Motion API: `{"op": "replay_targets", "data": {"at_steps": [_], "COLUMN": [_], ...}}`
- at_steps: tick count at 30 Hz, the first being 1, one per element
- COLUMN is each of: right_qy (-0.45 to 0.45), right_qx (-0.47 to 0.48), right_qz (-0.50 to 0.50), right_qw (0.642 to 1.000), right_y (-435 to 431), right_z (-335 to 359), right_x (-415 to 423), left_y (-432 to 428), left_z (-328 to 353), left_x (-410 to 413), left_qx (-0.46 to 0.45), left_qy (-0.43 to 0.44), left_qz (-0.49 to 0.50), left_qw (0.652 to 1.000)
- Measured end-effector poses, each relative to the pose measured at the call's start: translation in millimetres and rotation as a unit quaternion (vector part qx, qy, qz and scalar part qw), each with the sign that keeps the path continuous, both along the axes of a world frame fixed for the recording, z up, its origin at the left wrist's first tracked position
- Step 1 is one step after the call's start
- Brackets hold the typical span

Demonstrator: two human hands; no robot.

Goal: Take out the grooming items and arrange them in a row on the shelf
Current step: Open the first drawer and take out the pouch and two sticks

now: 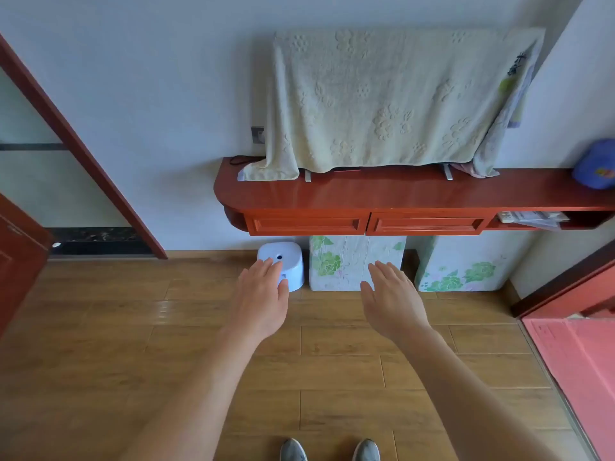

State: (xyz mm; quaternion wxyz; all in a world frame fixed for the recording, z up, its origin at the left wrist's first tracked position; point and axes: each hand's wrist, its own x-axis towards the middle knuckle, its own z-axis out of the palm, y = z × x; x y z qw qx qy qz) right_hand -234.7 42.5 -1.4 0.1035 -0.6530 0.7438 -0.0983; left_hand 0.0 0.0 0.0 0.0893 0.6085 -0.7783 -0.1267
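Standing on a wood-plank floor (100, 361) before a white wall (149, 94), the person holds the left hand (263, 297) and right hand (392, 301) forward, palms down, fingers (266, 266) straight, close together and holding nothing, the red shelf (399, 191) with its two closed drawers (306, 224) lying beyond the fingertips, well apart, beneath a towel (382, 101) draped over a screen.

We hold both bare arms stretched forward, left hand (261, 294) and right hand (392, 294) side by side, palms down, fingers straight, holding nothing.
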Motion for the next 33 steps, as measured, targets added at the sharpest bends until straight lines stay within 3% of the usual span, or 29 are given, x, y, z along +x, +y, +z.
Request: {"op": "replay_targets", "data": {"at_steps": [11, 23, 33], "right_qy": [-0.005, 0.007, 0.004], "right_qx": [-0.019, 0.0, 0.009], "right_qz": [-0.005, 0.064, 0.08], "right_qw": [1.0, 0.998, 0.997], "right_y": [-36.6, -116.2, -184.9], "right_z": [-5.9, -3.3, -13.9], "right_x": [-13.8, -73.4, -62.6], "left_y": [-47.2, -96.8, -156.1], "left_z": [-12.7, -8.5, -15.9], "left_x": [-16.1, -70.0, -53.4], "left_qx": [-0.014, -0.031, -0.033], "left_qy": [-0.028, -0.03, -0.027], "left_qz": [-0.019, 0.029, 0.038], "left_qw": [0.999, 0.999, 0.998]}}
